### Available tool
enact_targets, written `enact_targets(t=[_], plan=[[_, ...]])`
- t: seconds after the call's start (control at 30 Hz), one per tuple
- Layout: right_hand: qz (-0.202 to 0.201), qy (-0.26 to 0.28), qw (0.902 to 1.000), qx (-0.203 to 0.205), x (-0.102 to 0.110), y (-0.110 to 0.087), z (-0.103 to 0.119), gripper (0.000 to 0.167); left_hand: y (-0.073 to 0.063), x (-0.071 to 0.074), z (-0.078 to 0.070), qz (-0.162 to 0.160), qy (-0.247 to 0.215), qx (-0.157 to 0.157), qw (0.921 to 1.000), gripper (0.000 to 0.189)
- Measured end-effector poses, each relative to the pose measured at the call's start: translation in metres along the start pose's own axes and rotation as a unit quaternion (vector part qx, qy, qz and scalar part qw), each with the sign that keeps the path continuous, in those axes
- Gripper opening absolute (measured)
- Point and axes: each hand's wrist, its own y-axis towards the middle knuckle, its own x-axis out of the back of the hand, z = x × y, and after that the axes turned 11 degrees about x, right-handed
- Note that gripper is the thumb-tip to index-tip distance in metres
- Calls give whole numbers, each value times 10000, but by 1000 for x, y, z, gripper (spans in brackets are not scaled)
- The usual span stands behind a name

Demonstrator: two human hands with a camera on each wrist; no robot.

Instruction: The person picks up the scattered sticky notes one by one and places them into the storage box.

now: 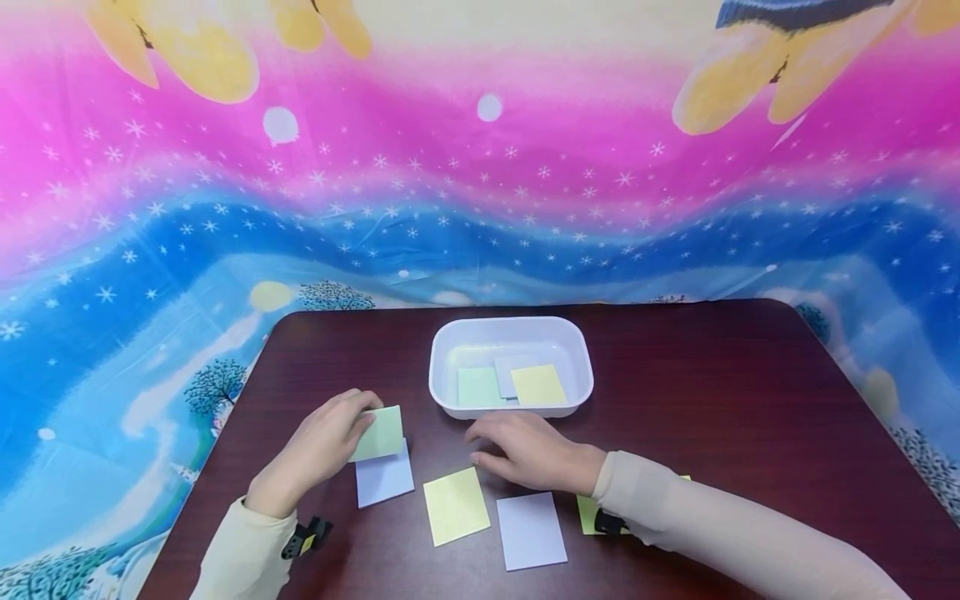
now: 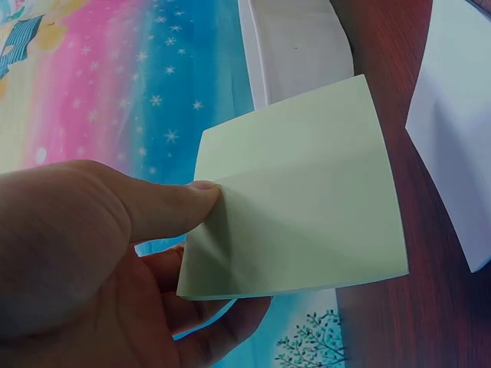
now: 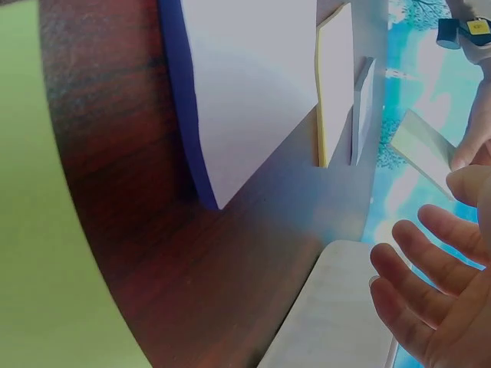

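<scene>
My left hand (image 1: 318, 450) pinches a pale green sticky note pad (image 1: 381, 435) by its edge, the thumb flat on its face in the left wrist view. That pad is held above a lavender note pad (image 1: 385, 482) and overlaps it in the head view. My right hand (image 1: 528, 452) holds nothing; its fingers (image 3: 406, 295) are loosely bent, just in front of the white plastic tub (image 1: 444, 354). Below this hand lie a yellow note pad (image 1: 456, 507) and another lavender pad (image 1: 532, 533). A yellow-green pad (image 1: 587, 518) is partly hidden under the right forearm.
Inside the tub are a light green pad (image 1: 477, 387), a yellow pad (image 1: 538, 385) and a whitish pad (image 1: 505, 379) partly beneath it. The dark red-brown table (image 1: 720, 392) ends at a printed cloth backdrop (image 1: 480, 192) behind it.
</scene>
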Motion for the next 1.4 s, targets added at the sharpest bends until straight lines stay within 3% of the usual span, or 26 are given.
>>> enact_targets(t=[1.4], plan=[[-75, -5, 9999, -114, 16, -10, -3, 22, 17, -3, -37, -45, 55, -661, 9978, 11]])
